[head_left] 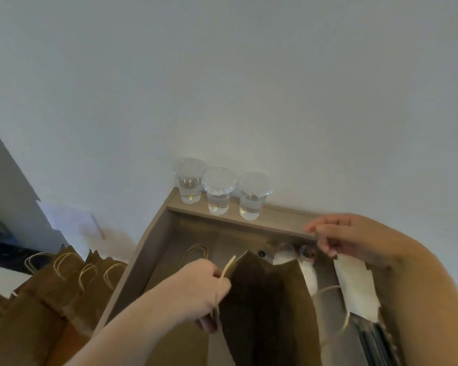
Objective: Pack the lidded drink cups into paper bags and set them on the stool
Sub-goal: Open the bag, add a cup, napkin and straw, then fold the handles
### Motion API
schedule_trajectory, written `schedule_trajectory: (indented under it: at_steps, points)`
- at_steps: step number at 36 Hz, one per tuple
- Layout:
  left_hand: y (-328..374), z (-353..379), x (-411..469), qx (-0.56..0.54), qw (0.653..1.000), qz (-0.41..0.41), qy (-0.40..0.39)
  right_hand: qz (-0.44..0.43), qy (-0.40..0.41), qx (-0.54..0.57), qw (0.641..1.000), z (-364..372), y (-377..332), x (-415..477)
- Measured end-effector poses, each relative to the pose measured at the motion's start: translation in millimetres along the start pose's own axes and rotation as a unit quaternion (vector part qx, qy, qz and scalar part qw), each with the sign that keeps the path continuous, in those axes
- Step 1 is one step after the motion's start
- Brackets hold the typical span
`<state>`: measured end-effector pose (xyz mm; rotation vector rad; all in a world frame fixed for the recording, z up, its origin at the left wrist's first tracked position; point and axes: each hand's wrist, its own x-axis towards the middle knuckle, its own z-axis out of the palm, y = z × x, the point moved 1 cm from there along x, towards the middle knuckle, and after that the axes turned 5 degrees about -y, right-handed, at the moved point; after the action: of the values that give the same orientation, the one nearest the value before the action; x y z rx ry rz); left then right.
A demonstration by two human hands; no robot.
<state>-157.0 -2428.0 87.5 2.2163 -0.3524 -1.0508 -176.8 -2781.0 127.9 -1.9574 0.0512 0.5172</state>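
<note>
Three clear lidded drink cups, part full of clear liquid, stand in a row on the back ledge of a wooden shelf unit (283,220): left cup (189,180), middle cup (218,192), right cup (253,198). A brown paper bag (265,307) stands open in front of me, its dark inside showing. My left hand (202,291) grips the bag's left edge and twine handle. My right hand (352,239) is raised at the bag's far right side with fingers curled; whether it pinches the bag's edge is unclear.
A group of brown paper bags (64,283) with twine handles stands at the lower left. A loose twine handle (195,253) lies inside the shelf recess. White paper (354,283) hangs at the right. A plain white wall (222,75) is behind.
</note>
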Motion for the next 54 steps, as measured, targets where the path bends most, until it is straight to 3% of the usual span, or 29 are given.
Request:
schedule_trajectory:
  at_steps: [4, 7, 15, 20, 24, 34, 42, 48, 54]
  points:
    - [11, 3, -3, -0.013, 1.0, 0.001, -0.003, 0.02, 0.222, -0.114, 0.968, 7, -40, 78]
    - [14, 2, -3, -0.04, 0.999, -0.015, -0.02, 0.031, 0.252, -0.168, 0.953, 24, -58, 129]
    - [-2, -4, -4, -0.114, 0.993, -0.028, -0.008, 0.048, 0.221, -0.274, 0.935, 43, -78, 182]
    - [-7, -6, -2, -0.124, 0.992, -0.022, -0.012, 0.061, 0.207, -0.274, 0.937, 43, -86, 178]
    - [-7, -8, 3, -0.15, 0.988, -0.035, -0.022, 0.053, 0.2, -0.268, 0.941, 41, -111, 141]
    - [23, -3, 21, -0.126, 0.992, -0.003, -0.018, -0.006, 0.118, -0.405, 0.907, 71, -180, -29]
    - [47, 15, 39, -0.091, 0.994, 0.012, -0.067, 0.091, 0.07, -0.489, 0.865, 101, -119, -55]
    - [49, 25, 46, -0.07, 0.992, 0.023, -0.099, 0.166, -0.004, -0.498, 0.851, 116, -62, -30]
    - [49, 33, 43, -0.029, 0.994, 0.071, -0.08, 0.254, -0.068, -0.506, 0.822, 144, -8, 18]
